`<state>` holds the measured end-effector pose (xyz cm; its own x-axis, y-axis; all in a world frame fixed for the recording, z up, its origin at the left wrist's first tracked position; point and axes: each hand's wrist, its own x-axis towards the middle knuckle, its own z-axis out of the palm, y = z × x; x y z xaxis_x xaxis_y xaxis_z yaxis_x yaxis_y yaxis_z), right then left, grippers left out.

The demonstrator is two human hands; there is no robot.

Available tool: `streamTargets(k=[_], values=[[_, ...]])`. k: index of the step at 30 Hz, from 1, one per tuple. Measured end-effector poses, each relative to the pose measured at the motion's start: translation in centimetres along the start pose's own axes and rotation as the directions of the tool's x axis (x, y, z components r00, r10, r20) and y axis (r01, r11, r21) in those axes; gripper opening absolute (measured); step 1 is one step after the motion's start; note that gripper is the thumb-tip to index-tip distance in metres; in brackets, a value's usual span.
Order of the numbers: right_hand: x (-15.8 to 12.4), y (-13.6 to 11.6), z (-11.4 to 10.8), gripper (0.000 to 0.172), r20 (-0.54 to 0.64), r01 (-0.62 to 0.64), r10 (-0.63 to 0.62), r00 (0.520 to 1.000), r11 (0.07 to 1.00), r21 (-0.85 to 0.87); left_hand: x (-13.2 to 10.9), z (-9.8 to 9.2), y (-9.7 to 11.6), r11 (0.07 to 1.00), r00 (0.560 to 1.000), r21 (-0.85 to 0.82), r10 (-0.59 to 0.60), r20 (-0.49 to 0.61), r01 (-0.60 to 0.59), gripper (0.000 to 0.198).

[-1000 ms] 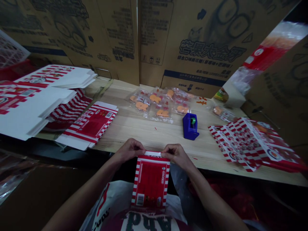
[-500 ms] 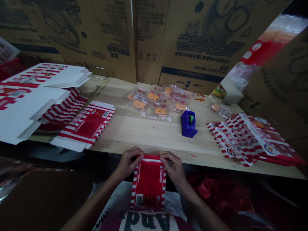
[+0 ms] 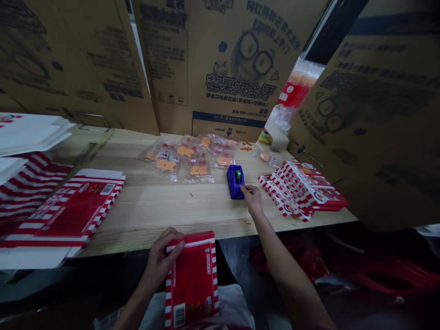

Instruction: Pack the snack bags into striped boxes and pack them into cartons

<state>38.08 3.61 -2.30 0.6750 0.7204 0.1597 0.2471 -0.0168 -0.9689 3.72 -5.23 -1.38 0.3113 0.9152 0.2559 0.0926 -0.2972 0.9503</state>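
Corrugated cartons printed in dark ink stand as a wall (image 3: 220, 91) behind a pale wooden table (image 3: 147, 211), with clear packets of orange biscuits (image 3: 185, 158) lying near its back edge. Stacks of flat red-and-white cartons sit toward the left edge (image 3: 65, 215) and the right edge (image 3: 302, 192).

Off the front edge, just below the table, the left hand (image 3: 160, 259) grips a red-and-white striped carton (image 3: 192, 279), its fingers curled over the carton's upper left corner. This carton looks flat and rectangular, with a solid red panel, striped borders, a white band along the top and a barcode (image 3: 179, 315) near the lower left corner.

On the tabletop, the right hand (image 3: 252, 199) stretches toward a blue tape dispenser (image 3: 235, 182), with its fingers (image 3: 243, 188) open and their tips at the dispenser's near end, not wrapped around it.
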Motion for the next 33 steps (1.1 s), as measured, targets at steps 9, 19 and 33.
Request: streamTargets(k=[9,19,33], values=[[-0.3,0.5,1.7,0.032,-0.079,-0.163,0.187,0.979,0.955,0.247,0.1,-0.1,0.0,0.989,0.990,-0.045,-0.138,0.000,0.138,0.017],[-5.3,2.3,1.2,0.033,-0.101,-0.148,0.207,0.973,0.897,0.418,0.7,0.7,0.1,0.961,0.972,-0.154,-0.237,-0.013,0.232,0.014],[-6.4,-8.5,2.3,0.023,0.989,0.163,-0.122,0.084,0.981,0.107,1.7,1.9,0.9,0.944,0.962,-0.188,-0.259,0.088,0.271,0.015]])
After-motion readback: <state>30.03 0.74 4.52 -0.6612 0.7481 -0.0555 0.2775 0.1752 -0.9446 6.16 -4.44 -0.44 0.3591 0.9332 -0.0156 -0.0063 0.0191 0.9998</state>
